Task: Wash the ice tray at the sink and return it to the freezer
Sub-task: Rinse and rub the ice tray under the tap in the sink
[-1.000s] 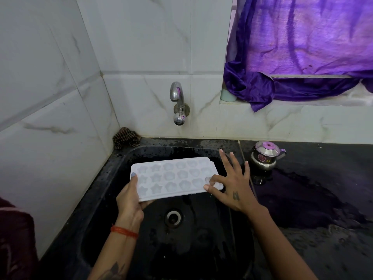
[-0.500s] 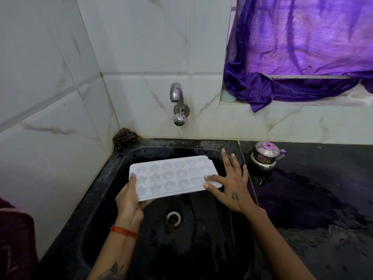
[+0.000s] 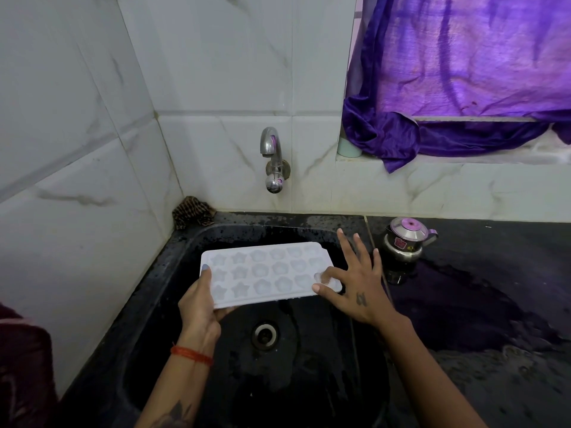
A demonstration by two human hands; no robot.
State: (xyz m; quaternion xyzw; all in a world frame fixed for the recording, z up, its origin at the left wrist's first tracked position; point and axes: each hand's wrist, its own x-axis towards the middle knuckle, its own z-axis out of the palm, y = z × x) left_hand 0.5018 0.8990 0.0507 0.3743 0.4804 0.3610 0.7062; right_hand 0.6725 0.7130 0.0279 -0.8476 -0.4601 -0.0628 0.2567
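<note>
We held ice tray (image 3: pixel 268 274) level over sink (image 3: pixel 185 242), below tap (image 3: pixel 272 159) (no water running). Left hand (image 3: pixel 199 307) gripped near-left corner; right hand (image 3: pixel 355 288) spread, fingertips rubbing right end. Washing seemed underway; freezer return remained.

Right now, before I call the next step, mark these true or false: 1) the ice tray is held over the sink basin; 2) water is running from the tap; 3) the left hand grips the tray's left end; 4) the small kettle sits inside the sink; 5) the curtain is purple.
1) True: the ice tray is above the sink.
2) False: no water shows at the tap.
3) True: the left hand grips that end.
4) False: the kettle stands on the counter.
5) True: the curtain is purple.
</note>
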